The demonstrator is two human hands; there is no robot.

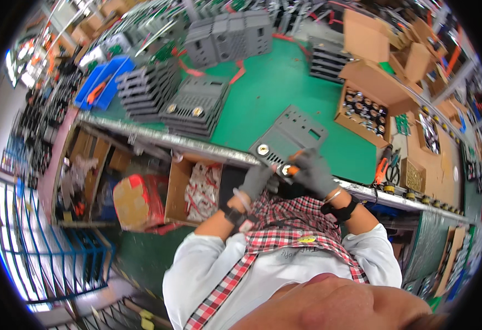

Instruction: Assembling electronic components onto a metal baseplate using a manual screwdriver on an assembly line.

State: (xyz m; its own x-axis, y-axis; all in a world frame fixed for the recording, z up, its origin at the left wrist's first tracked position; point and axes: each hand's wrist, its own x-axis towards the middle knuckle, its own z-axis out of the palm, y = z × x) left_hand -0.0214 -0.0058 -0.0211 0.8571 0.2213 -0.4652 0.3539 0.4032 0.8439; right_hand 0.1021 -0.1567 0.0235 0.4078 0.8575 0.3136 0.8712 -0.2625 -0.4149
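A grey plastic panel (291, 131) with slots and holes lies at the near edge of the green table. A round, pale-rimmed metal part (263, 149) sits on its left near corner; a second round part (285, 169) shows beside my right fingers. My gloved right hand (313, 175) is closed around an orange-handled tool (292, 170), whose kind I cannot make out, over the panel's near side. Curled at the panel's near edge, my gloved left hand (256, 181) grips it there. Its fingertips are partly hidden.
Stacked grey panels (194, 107) stand left on the green mat (274, 71), near a blue bin (106, 82). At right are a cardboard box (362, 118) of round metal parts, orange-handled pliers (383, 165) and a small box of brass-coloured pieces (412, 177). Below the table sits an open carton (183, 190).
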